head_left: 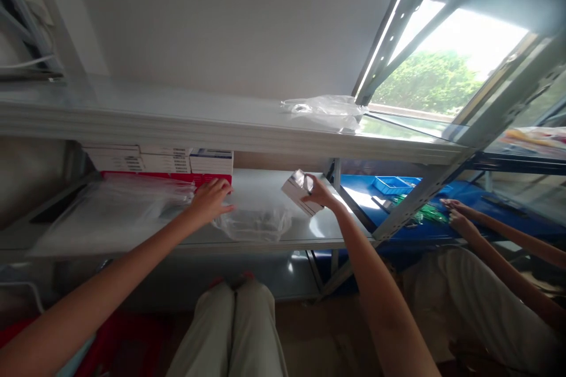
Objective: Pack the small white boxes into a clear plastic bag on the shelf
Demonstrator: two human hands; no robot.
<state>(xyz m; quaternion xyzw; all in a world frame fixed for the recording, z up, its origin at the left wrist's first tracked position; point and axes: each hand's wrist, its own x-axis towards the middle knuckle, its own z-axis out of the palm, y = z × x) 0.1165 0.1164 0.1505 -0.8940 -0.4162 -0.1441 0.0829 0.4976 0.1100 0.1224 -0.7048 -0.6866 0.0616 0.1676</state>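
My right hand (pixel 319 193) grips a small white box (pixel 299 191) wrapped in shiny film, held just above the grey lower shelf (pixel 260 188). My left hand (pixel 210 199) reaches onto the same shelf, fingers resting on the edge of a flat red box (pixel 145 177) and touching a clear plastic bag (pixel 254 222) that lies crumpled between my hands. White boxes (pixel 163 160) are stacked on the red one under the upper shelf.
A large clear plastic sheet (pixel 110 203) covers the shelf's left part. Another crumpled clear bag (pixel 325 111) lies on the upper shelf (pixel 186 121). At the right, another person's hands (pixel 455 215) work at a blue table with a blue tray (pixel 393 184). My knees (pixel 236 321) are below.
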